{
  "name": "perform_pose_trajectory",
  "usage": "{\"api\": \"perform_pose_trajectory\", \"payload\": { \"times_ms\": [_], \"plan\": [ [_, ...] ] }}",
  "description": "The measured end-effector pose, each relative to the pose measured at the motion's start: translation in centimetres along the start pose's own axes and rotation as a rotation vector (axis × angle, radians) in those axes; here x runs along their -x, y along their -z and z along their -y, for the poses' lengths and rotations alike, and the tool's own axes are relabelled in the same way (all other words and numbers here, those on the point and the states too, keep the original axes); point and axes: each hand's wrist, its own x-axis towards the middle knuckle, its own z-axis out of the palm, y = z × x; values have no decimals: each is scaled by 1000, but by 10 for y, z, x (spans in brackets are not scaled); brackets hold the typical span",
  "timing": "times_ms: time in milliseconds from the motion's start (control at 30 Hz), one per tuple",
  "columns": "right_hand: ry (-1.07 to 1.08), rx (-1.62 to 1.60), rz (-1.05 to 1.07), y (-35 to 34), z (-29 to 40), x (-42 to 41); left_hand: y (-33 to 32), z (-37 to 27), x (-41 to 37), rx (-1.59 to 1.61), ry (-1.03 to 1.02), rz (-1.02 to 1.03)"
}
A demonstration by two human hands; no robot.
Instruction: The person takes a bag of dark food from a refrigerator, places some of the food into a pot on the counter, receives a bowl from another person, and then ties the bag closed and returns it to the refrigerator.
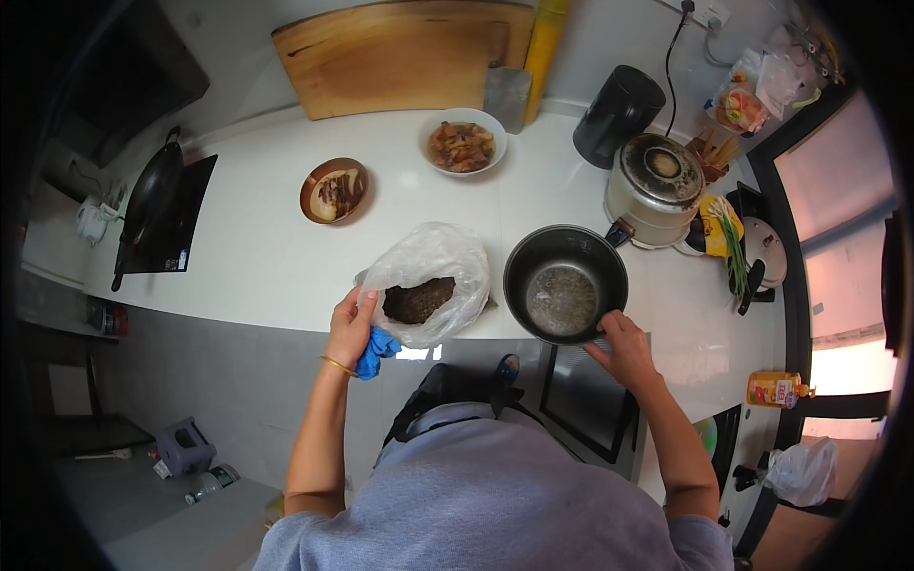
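Observation:
My left hand grips the rim of a clear plastic bag at the counter's front edge; dark, crumbly contents show in its mouth. A blue cloth hangs beside that hand, and whether the fingers hold it I cannot tell. With my right hand I pinch the near rim of a dark cooking pot. The pot is right of the bag, and liquid or a wet film lies on its bottom. Behind the bag are a brown bowl of sliced food and a white bowl of chunky cooked food.
A black wok rests on a cooktop at left. Wooden boards and a cleaver lean on the back wall. At right stand a black canister, a lidded metal pot, green onions and a soap bottle.

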Motion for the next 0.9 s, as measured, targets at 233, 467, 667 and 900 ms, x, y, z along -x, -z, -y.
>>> {"api": "perform_pose_trajectory", "payload": {
  "times_ms": [233, 467, 667, 900],
  "plan": [
    [-77, -133, -50, -27, -12, -7, -6, -11, 3, -10, -14, 66],
    [25, -133, -146, -36, -23, -18, -1, -8, 3, 38, -78, 125],
    [-54, -119, -178, -15, 5, -27, 6, -8, 12, 15, 2, 95],
    [554, -240, -38, -24, 136, -69, 18, -18, 15, -540, -182, -105]
  ]
}}
